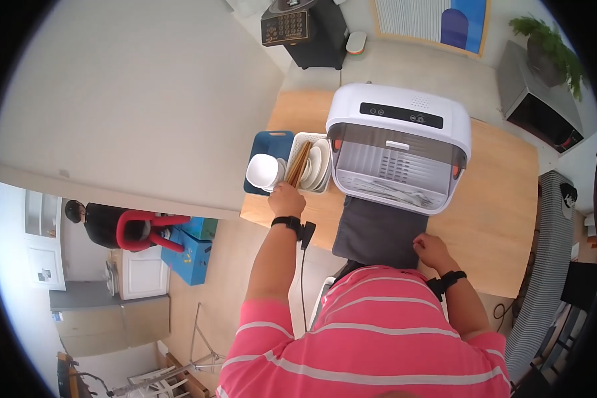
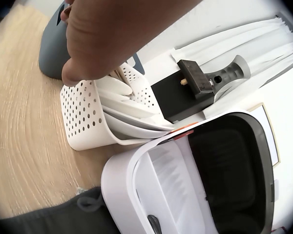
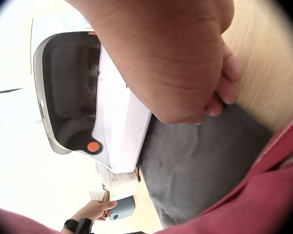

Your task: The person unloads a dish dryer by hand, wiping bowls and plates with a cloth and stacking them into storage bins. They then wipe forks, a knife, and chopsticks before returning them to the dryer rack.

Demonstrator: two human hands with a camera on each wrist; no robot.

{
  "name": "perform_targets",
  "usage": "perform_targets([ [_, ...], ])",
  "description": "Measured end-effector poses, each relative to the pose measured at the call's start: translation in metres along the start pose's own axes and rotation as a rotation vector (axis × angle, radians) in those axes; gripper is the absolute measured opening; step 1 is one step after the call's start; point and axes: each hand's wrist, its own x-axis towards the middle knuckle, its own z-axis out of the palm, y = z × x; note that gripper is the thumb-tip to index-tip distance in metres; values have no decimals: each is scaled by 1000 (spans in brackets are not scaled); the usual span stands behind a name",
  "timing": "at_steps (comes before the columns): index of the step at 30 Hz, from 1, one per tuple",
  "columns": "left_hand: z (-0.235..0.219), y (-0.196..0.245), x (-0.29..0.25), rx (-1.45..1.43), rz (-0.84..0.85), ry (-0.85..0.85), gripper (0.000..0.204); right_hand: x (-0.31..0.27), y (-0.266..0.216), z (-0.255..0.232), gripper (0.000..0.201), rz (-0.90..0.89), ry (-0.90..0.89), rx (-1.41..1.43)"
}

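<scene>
My left hand (image 1: 286, 200) grips the near ends of a bundle of wooden chopsticks (image 1: 299, 165), which slants over a white perforated basket (image 1: 322, 135). White plates (image 1: 320, 156) stand on edge in that basket. Just left is a blue bin (image 1: 262, 141) holding white bowls (image 1: 264, 171). In the left wrist view, the forearm covers the chopsticks and most of the fingers. My right hand (image 1: 432, 251) holds nothing; its fingers are loosely curled at the right edge of a dark grey cloth (image 1: 381, 232). A white dish dryer (image 1: 397, 109) with a tinted lid faces me, its front showing racks and some cutlery (image 1: 404, 194).
The wooden table (image 1: 501, 199) extends right of the dryer. A black machine (image 1: 315, 43) stands behind on the left, a microwave (image 1: 544, 99) behind on the right. A cable (image 1: 303, 285) hangs from the left wristband. Another person (image 1: 109, 225) is by a red chair at far left.
</scene>
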Motion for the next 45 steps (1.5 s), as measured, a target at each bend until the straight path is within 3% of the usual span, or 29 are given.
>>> perform_targets([
  [1,2,4,6,27,-13,-52,59,-6,6,-4,21,41,4,18],
  [6,17,9,22,40,-15,1,43,-47,44,-14,22,83,96,-12],
  [9,21,-1,20,63,95,105,31,-69,63,-15,22,155,126,1],
  [13,13,-6,3,192,108,209,22,-86,77,-11,21,208,179,45],
  [19,-48,-36,-74,89,97,210,11,-75,77,-20,22,135,220,-22],
  [22,-68,-42,-124,69,88,107,18,-61,65,-23,23,176,204,-5],
  [24,-54,-48,-144,-271,344,135,27,-52,58,-18,23,178,178,15],
  [25,-38,-45,-148,-344,414,44,34,-44,57,-14,24,176,162,14],
  [26,-23,-37,-150,-397,617,77,31,-37,58,-9,24,189,160,6],
  [29,28,9,-147,-325,909,-61,24,-16,51,0,24,164,59,146],
  [31,49,40,-141,-299,1031,-20,30,-6,40,0,28,239,-30,368],
  [38,81,83,-108,-164,1151,-18,30,1,41,24,31,327,127,523],
  [41,89,81,-101,-226,1173,6,40,-1,32,26,30,367,99,477],
  [45,89,76,-99,-307,1208,-85,54,-10,26,42,27,359,293,233],
])
